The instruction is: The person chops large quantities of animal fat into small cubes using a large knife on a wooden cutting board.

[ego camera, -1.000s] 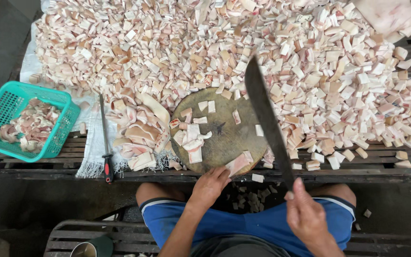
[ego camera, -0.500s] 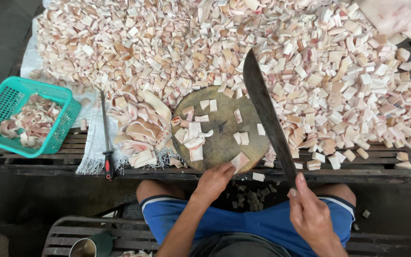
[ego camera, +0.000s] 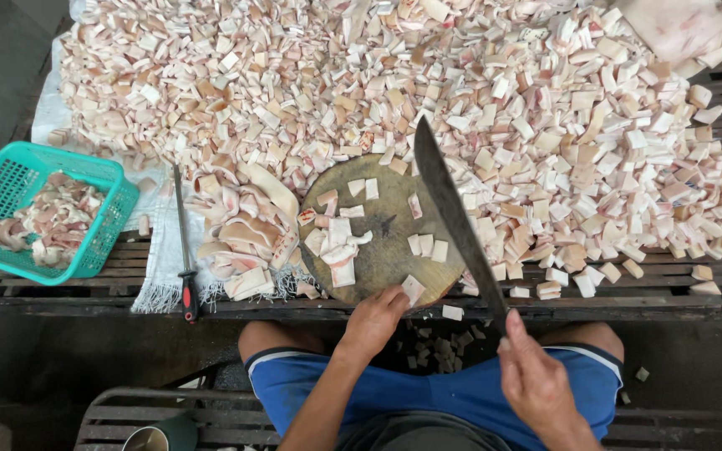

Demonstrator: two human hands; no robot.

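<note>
A round wooden chopping block (ego camera: 382, 250) sits at the table's near edge with several pale pink-and-white cut pieces on it. My left hand (ego camera: 373, 321) rests at the block's near rim, fingertips on a small cut piece (ego camera: 412, 289). My right hand (ego camera: 536, 384) grips the handle of a long dark cleaver (ego camera: 453, 217), whose blade is raised and angled over the block's right side. A stack of uncut strips (ego camera: 244, 234) lies just left of the block.
A huge heap of cut pieces (ego camera: 428, 92) covers the white cloth on the slatted table. A teal basket (ego camera: 43, 213) holding scraps stands at the left edge. A thin red-handled tool (ego camera: 184, 250) lies beside the strips. Some pieces have fallen below the table.
The cleaver has shifted slightly to the left over the block. My left hand has stayed at the block's near rim on the cut piece.
</note>
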